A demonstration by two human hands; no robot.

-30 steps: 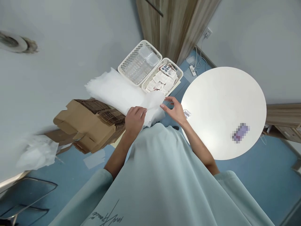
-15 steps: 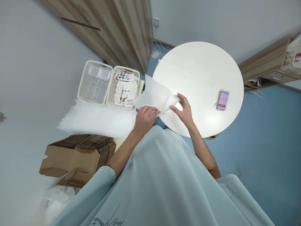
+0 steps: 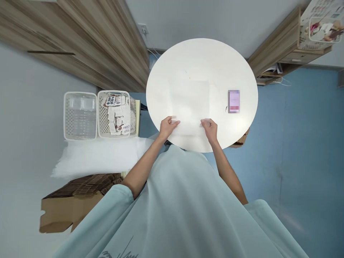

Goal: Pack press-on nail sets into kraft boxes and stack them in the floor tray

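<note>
A thin, translucent white foam sheet (image 3: 190, 98) is spread over the near half of the round white table (image 3: 201, 50). Its edges are faint against the tabletop. My left hand (image 3: 166, 128) pinches the near left part of it between thumb and fingers. On the near right side, my right hand (image 3: 210, 129) has its fingers closed on the same sheet. A flat purple item (image 3: 234, 101), blurred out in the picture, lies to the right of the sheet.
To the left stand a white basket of clear plastic boxes (image 3: 82, 114) and another of printed cards (image 3: 118, 114). Nearer lie a stack of white foam sheets (image 3: 99, 156) and folded brown cardboard boxes (image 3: 68, 211). A wooden cabinet (image 3: 88, 39) rises behind the baskets.
The foam sheet has moved from the table's left edge onto the tabletop and lies flatter. Both hands have come over the table with it, and the view has turned.
</note>
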